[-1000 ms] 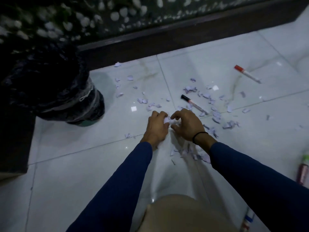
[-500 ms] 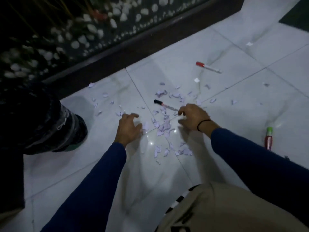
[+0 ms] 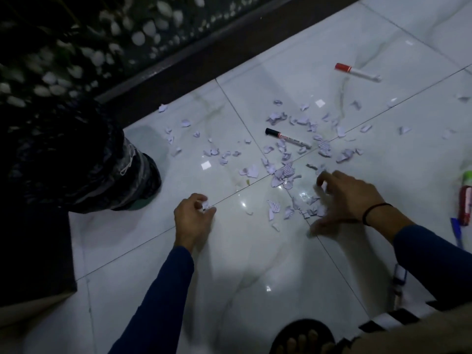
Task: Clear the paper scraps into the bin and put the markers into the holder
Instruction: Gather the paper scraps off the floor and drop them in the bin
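Observation:
Pale paper scraps [image 3: 283,172] lie scattered over the glossy white floor tiles. My left hand [image 3: 192,218] is closed around a small wad of scraps, low over the floor, to the right of the bin [image 3: 76,159], which is lined with a black bag. My right hand [image 3: 342,200], blurred, has its fingers spread and curled over a cluster of scraps. A black-capped marker [image 3: 287,138] lies among the scraps beyond my hands. A red-capped marker [image 3: 357,72] lies farther back on the right. No holder is in view.
A red marker with a green cap [image 3: 466,198] and a blue pen [image 3: 456,232] lie at the right edge. A dark ledge [image 3: 204,57] with white pebbles runs along the back. My sandalled foot [image 3: 302,338] is at the bottom.
My hands have moved apart. The left has drawn back toward the bin with scraps pinched in it; the right has opened over the scraps on the right.

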Motion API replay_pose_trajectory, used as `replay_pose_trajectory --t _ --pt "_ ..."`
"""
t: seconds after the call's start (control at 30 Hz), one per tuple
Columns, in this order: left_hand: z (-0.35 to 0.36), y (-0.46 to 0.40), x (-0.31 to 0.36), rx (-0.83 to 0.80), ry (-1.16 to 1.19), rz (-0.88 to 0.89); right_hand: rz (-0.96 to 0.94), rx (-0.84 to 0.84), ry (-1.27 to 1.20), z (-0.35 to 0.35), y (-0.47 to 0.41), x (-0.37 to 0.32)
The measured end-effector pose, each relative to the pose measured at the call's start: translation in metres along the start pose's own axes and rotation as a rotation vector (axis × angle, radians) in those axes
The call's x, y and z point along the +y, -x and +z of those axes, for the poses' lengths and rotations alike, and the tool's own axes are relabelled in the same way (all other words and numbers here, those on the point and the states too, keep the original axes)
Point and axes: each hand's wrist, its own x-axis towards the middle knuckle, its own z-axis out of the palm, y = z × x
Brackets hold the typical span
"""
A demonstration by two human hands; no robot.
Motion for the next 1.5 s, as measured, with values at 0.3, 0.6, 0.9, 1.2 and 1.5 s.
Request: replay_pose_trajectory --t 0.3,0.6,0.9,1.2,1.5 --pt "0.085 -0.022 0.1 -0.112 0.102 0.267 0.045 0.145 -0.247 0.024 -0.035 -0.017" --pt "0.051 0.001 0.076 -0.288 -0.025 0.375 -0.08 0.185 -0.368 0.017 -0.039 -0.021" --pt "0.09 0.045 0.089 -0.358 -0.106 0.451 -0.236 0.128 -0.133 0.043 -0.021 -0.013" --pt "0.101 -0.019 0.144 -0.162 -0.029 0.352 -0.15 0.341 -0.377 0.031 -0.073 -0.041" --pt "0.088 -0.054 0.125 -0.145 -0.191 0.378 0.286 0.659 -0.397 0.015 -0.063 0.032"
